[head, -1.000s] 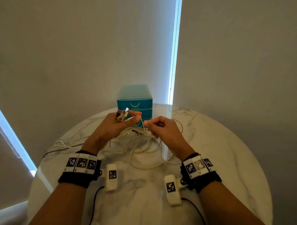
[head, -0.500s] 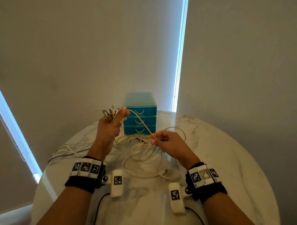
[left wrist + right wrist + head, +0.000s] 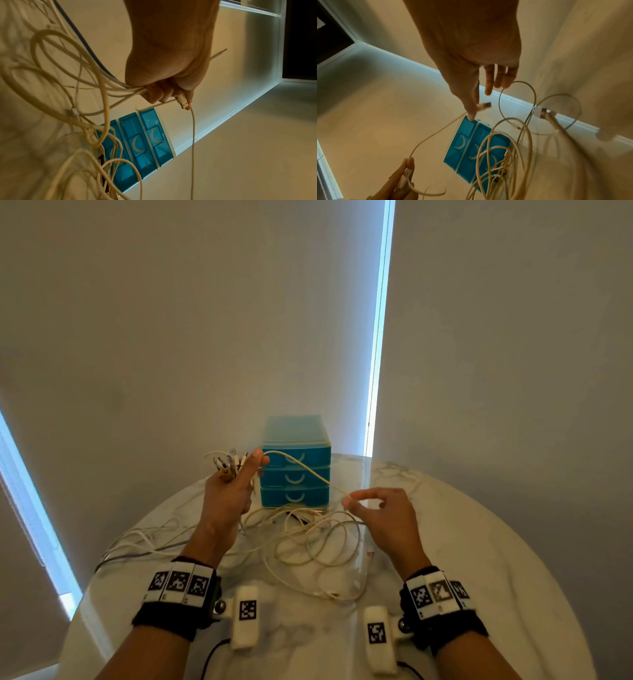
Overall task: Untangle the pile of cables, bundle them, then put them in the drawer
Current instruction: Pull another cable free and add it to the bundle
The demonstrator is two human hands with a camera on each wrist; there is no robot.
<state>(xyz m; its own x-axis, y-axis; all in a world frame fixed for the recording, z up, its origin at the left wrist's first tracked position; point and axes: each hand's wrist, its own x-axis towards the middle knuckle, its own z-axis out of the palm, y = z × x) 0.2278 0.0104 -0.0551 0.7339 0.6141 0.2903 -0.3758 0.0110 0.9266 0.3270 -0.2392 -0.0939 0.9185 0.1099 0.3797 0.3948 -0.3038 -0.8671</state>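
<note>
My left hand is raised in front of the blue three-drawer unit and grips a bunch of cable ends. The left wrist view shows those fingers curled round several white cables with a USB plug sticking out. One cream cable runs taut from that thumb to my right hand, which pinches it near its plug, other fingers spread. The tangled pile lies on the marble table between my wrists. All the drawers are closed.
The drawer unit stands at the table's far edge against a pale wall. White and grey cables trail towards the table's left rim. Wrist-worn camera pods hang just above the near tabletop. Bright window strips flank the wall.
My left hand lifted up and leftward with the cable ends. My right hand slid right along the cream cable, which now stretches between the hands. More of the pile has spread out.
</note>
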